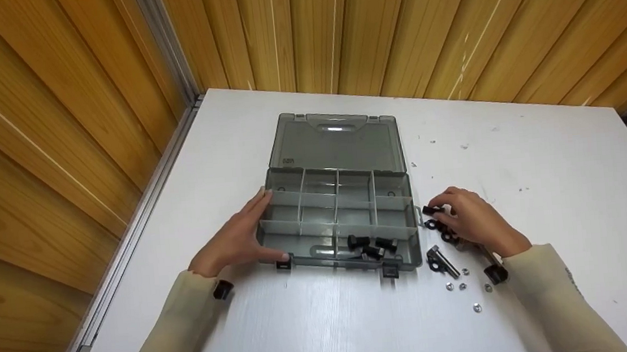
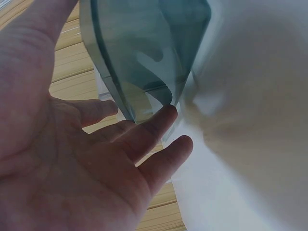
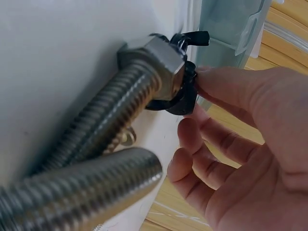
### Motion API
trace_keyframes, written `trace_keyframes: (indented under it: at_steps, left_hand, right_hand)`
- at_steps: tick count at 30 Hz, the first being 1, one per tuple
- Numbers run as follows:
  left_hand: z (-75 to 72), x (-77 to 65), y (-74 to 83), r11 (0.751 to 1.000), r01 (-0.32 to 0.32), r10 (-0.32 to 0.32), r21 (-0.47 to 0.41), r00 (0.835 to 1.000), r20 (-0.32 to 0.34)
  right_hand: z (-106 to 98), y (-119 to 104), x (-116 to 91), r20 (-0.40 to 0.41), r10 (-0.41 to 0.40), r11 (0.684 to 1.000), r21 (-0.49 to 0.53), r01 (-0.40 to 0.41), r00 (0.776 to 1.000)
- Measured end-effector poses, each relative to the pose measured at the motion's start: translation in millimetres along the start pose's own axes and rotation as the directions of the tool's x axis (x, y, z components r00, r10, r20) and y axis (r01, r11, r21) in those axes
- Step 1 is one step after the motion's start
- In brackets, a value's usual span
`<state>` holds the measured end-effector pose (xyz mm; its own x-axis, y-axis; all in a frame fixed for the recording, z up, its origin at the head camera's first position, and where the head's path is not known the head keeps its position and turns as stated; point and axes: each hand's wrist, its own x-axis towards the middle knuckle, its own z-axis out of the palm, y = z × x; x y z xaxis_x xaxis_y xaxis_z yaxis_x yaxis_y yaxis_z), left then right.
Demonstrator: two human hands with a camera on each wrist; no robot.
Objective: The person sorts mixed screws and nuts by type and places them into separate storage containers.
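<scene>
A translucent grey compartment box (image 1: 318,228) lies on the table with its lid (image 1: 339,142) folded back. My left hand (image 1: 236,236) rests along its left side, thumb at the front edge and fingers touching the side wall. Several black bolts (image 1: 358,241) lie in the front right compartment. Right of the box, my right hand (image 1: 473,216) pinches a black bolt (image 1: 433,210) between thumb and fingers. Below those fingers are black ring-shaped pieces (image 1: 447,236). In the right wrist view, a large silver hex bolt (image 3: 115,98) lies near the fingertips, with another silver threaded shaft (image 3: 91,187) closer.
A silver bolt (image 1: 443,262) and several small silver nuts (image 1: 463,286) lie on the white table (image 1: 315,323) near the right forearm. Two front latches (image 1: 390,271) of the box hang open. Wooden panelling (image 1: 335,32) stands behind and to the left.
</scene>
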<state>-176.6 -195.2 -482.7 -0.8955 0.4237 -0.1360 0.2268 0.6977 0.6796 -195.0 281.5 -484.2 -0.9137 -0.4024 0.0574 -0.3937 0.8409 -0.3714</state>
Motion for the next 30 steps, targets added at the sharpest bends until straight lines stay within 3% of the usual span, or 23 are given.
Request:
trace_keyframes:
  at_steps: [11, 30]
  left_hand:
    - [0.7, -1.1, -0.4, 1.0, -0.004, 0.004, 0.0, 1.0, 0.0]
    - [-0.1, 0.4, -1.9, 1.0, -0.004, 0.004, -0.012, 1.0, 0.001]
  right_hand:
    - [4.5, 3.2, 1.4, 0.05, 0.098, 0.995, -0.004, -0.098, 0.994]
    - [3.1, 4.4, 3.2, 0.043, 0.117, 0.993, -0.019, -0.116, 0.992]
